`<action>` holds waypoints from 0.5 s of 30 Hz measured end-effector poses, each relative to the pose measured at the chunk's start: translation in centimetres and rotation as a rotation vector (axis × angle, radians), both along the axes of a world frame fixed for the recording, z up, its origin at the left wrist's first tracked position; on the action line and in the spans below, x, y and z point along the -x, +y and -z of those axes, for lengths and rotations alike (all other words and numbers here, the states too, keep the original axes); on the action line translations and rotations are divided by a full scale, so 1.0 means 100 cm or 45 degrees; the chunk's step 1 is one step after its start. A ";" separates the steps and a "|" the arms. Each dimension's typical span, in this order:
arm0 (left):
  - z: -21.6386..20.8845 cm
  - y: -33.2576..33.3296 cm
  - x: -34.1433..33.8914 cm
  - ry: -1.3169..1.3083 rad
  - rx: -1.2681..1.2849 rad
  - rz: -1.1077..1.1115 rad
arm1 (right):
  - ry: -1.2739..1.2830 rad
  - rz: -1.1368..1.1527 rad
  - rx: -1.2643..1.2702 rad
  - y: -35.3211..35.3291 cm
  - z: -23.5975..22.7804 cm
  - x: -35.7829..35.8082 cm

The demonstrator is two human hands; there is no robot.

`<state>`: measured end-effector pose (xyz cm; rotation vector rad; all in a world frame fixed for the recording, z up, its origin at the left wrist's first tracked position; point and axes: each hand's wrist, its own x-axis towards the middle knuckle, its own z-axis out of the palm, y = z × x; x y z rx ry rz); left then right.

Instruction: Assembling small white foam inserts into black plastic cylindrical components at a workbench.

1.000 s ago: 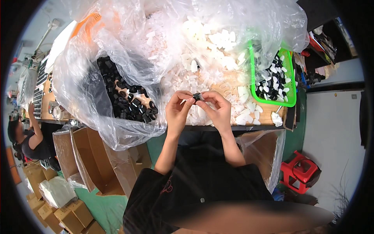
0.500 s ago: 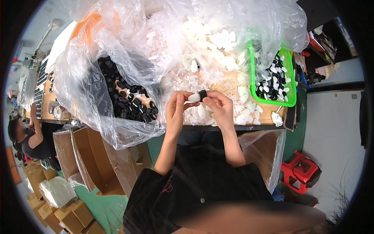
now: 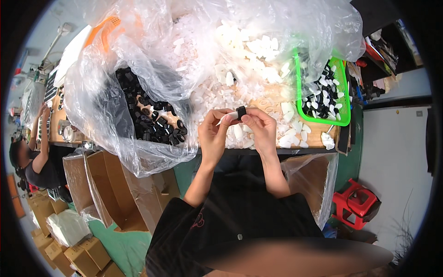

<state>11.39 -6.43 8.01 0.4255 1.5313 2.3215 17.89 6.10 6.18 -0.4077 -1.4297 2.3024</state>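
Just above the table's front edge, both hands meet over a small two-part piece. My left hand (image 3: 215, 131) pinches a white oval plastic piece (image 3: 234, 116) between thumb and fingers. My right hand (image 3: 260, 129) grips a short black plastic cap (image 3: 241, 111) by its side. The white piece touches the cap, but fingers hide how far it goes in. Loose white plastic pieces (image 3: 290, 138) lie around and beyond the hands. Many black caps (image 3: 159, 124) lie to the left inside a clear plastic bag (image 3: 110, 138).
A green basket (image 3: 325, 121) of black-and-white pieces stands at the right. Clear plastic sheeting (image 3: 277, 14) covers the back. Below are an open cardboard box (image 3: 108, 184) and a red stool (image 3: 353, 205). Another person (image 3: 39, 161) works at the far left.
My left thumb and fingers have shifted right and closed over the white piece, nearer the cap. The right hand stays nearly in place. The other person's arms have moved up.
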 end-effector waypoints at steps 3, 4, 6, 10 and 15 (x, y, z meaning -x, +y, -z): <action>0.000 0.000 -0.002 -0.018 -0.017 -0.006 | -0.023 0.001 0.020 0.000 0.000 -0.001; 0.001 0.000 -0.002 -0.027 -0.023 -0.005 | -0.025 0.008 0.010 0.001 0.003 -0.001; 0.006 -0.002 0.002 0.016 0.025 0.059 | -0.026 0.013 0.003 0.003 0.005 -0.001; 0.001 -0.011 0.013 0.251 0.476 0.209 | 0.047 -0.064 -0.595 0.011 0.005 -0.005; 0.025 -0.025 0.024 0.463 0.535 0.249 | -0.035 -0.276 -0.294 0.023 0.015 -0.013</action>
